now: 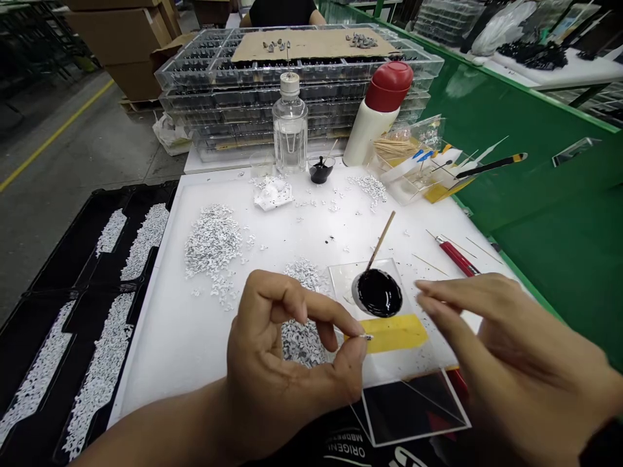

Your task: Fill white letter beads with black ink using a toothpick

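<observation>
My left hand point(287, 350) is closed in a pinch, thumb against forefinger, on a tiny white part point(367, 337) held above a yellow strip point(396, 332) on a clear plate point(389, 337). My right hand point(506, 357) hovers to the right of it with fingers stretched out towards the strip and nothing in them. Just beyond the strip lies a round pool of black paint point(378, 293) with a thin wooden stick point(381, 240) leaning in it. Heaps of small white parts point(213, 243) lie on the white board point(195, 337).
At the back stand a clear bottle point(290, 126), a white bottle with a red cap point(379, 110), a small black dish point(320, 170) and stacked clear trays point(302, 91). A red pen point(456, 256) lies right. Black trays point(87, 305) with white parts sit left. A person sits behind.
</observation>
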Demonstrator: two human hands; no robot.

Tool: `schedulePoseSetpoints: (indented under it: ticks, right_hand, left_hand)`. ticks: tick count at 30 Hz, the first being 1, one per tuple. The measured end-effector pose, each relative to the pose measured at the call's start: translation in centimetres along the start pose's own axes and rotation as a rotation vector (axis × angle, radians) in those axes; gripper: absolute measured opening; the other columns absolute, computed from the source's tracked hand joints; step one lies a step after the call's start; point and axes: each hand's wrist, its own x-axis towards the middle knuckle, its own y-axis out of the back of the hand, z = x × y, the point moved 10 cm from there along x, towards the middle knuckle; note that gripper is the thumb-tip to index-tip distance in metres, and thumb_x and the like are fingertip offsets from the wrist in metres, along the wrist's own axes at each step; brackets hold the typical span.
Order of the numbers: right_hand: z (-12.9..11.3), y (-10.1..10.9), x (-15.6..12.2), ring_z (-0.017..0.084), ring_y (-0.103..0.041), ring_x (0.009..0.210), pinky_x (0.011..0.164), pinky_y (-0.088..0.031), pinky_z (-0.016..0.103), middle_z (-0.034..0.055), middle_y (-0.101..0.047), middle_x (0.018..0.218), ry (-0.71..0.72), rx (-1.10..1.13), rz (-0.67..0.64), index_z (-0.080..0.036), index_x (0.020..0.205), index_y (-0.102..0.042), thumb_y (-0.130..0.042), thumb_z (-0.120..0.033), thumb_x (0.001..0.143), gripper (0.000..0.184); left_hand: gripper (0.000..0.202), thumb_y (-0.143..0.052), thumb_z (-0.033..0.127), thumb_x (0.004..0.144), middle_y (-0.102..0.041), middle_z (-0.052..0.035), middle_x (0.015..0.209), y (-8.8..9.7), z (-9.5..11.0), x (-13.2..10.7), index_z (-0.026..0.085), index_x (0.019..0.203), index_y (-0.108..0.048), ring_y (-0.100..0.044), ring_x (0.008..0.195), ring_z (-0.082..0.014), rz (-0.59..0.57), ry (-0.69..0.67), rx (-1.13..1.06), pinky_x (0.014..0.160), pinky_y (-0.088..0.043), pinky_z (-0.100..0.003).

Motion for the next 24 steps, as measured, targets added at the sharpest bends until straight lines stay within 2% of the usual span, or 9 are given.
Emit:
schedulePoseSetpoints:
  ticks: [3, 6, 8, 11, 15, 17, 20, 24]
  right_hand:
    - [-0.6, -2.5, 0.0, 0.016, -0.069, 0.079, 0.076, -0.045, 0.038, -0.0006, -0.077, 0.09, 0.11, -0.084, -0.142, -0.022, 0.104, -0.072, -0.065, -0.02, 0.103, 0.008]
    - [-0.3, -4.5, -1.0, 0.014, -0.067, 0.075, 0.072, -0.045, 0.035, -0.001, -0.075, 0.086, 0.138, -0.172, -0.249, -0.02, 0.1, -0.071, -0.048, -0.021, 0.111, 0.025]
    - [0.5, -5.1, -1.8, 0.015, -0.067, 0.077, 0.074, -0.05, 0.033, -0.0011, -0.073, 0.086, 0.117, -0.22, -0.294, -0.019, 0.101, -0.07, -0.05, -0.02, 0.109, 0.022]
    - [2.1, -3.7, -2.9, 0.015, -0.07, 0.086, 0.081, -0.058, 0.034, 0.0001, -0.073, 0.094, 0.062, -0.261, -0.261, -0.018, 0.107, -0.07, -0.058, -0.025, 0.107, 0.014]
    - [5.7, 1.0, -3.9, 0.016, -0.071, 0.09, 0.085, -0.06, 0.035, 0.0018, -0.074, 0.1, -0.071, -0.382, -0.076, -0.018, 0.108, -0.07, -0.063, -0.025, 0.105, 0.011]
    - [7.6, 2.3, -4.1, 0.016, -0.071, 0.091, 0.086, -0.061, 0.036, 0.0019, -0.073, 0.099, -0.106, -0.448, -0.039, -0.018, 0.109, -0.071, -0.064, -0.027, 0.104, 0.013]
    - [9.9, 2.0, -3.8, 0.017, -0.071, 0.094, 0.089, -0.061, 0.039, 0.0029, -0.073, 0.102, -0.107, -0.513, -0.068, -0.018, 0.109, -0.071, -0.064, -0.03, 0.104, 0.015]
    - [12.0, -0.3, -2.7, 0.018, -0.071, 0.097, 0.09, -0.061, 0.04, 0.0042, -0.073, 0.108, -0.104, -0.585, -0.191, -0.017, 0.11, -0.071, -0.066, -0.031, 0.103, 0.016]
  left_hand:
    - [0.049, -0.075, -0.004, 0.074, -0.076, 0.0088, 0.083, 0.1, 0.0, 0.0, 0.026, 0.097, -0.044, -0.067, 0.067, -0.0064, 0.033, -0.007, 0.007, 0.067, -0.058, -0.014]
    - [0.049, -0.074, -0.006, 0.071, -0.078, 0.0091, 0.081, 0.2, 0.4, 0.2, 0.025, 0.097, -0.048, -0.07, 0.065, -0.0075, 0.078, -0.038, 0.027, 0.064, -0.059, -0.015]
    - [0.05, -0.075, -0.008, 0.068, -0.078, 0.0106, 0.08, 0.0, 0.6, 0.3, 0.024, 0.096, -0.05, -0.073, 0.064, -0.0084, 0.086, -0.053, 0.017, 0.06, -0.059, -0.016]
    - [0.052, -0.075, -0.01, 0.062, -0.077, 0.0136, 0.076, 0.0, 0.5, 0.4, 0.024, 0.094, -0.052, -0.075, 0.061, -0.0088, 0.115, -0.03, -0.025, 0.056, -0.059, -0.018]
    - [0.05, -0.077, -0.007, 0.06, -0.074, 0.0137, 0.071, 0.3, 0.5, 0.3, 0.024, 0.091, -0.053, -0.075, 0.059, -0.0103, 0.152, -0.009, -0.03, 0.052, -0.058, -0.019]
    - [0.049, -0.077, -0.007, 0.06, -0.072, 0.0139, 0.071, 0.4, 0.5, 0.2, 0.023, 0.09, -0.054, -0.075, 0.058, -0.0106, 0.166, -0.012, -0.028, 0.052, -0.059, -0.02]
    - [0.05, -0.078, -0.008, 0.058, -0.069, 0.0151, 0.072, 0.5, 0.6, 0.2, 0.023, 0.089, -0.054, -0.075, 0.057, -0.011, 0.179, -0.02, -0.021, 0.051, -0.059, -0.021]
    - [0.05, -0.077, -0.009, 0.06, -0.072, 0.0146, 0.074, 0.3, 0.7, 0.3, 0.023, 0.091, -0.054, -0.075, 0.059, -0.0102, 0.151, -0.036, -0.013, 0.055, -0.061, -0.02]
